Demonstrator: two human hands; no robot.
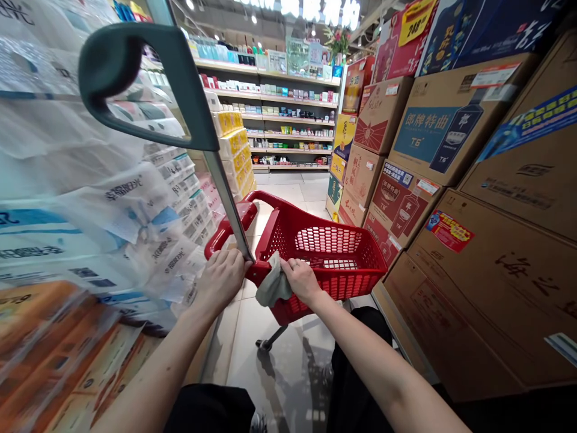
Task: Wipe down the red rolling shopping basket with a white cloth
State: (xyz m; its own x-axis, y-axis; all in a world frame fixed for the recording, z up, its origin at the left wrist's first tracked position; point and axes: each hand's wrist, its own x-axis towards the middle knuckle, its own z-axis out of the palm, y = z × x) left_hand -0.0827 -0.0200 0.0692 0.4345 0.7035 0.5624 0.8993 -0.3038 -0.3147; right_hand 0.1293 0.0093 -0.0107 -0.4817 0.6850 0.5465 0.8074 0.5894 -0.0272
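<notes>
Observing from the head camera, I log a red perforated plastic shopping basket [329, 240] on a wheeled frame, its walls a honeycomb of oval holes, with a black caster [264, 344] visible beneath it. A crumpled grey cloth [273, 281] lies bunched over the near red rim [259, 272]. My right hand [300, 282] rests on the cloth, right-hand fingers [291, 267] pressed together and pushing it against the rim. My left hand [220, 282] sits just beside the cloth, left-hand fingers [237, 260] curled over the rim at the foot of a slanted grey metal pole [225, 198], which ends in a dark green plastic loop grip [135, 60]. Plastic-wrapped paper rolls [90, 198] are stacked close on the left of the basket, and printed brown cardboard cartons [451, 313] are piled on the right. White shelves of boxed goods [288, 114] stand beyond it. Below lies a pale tiled floor [279, 355], partly hidden by my black trousers [360, 355].
</notes>
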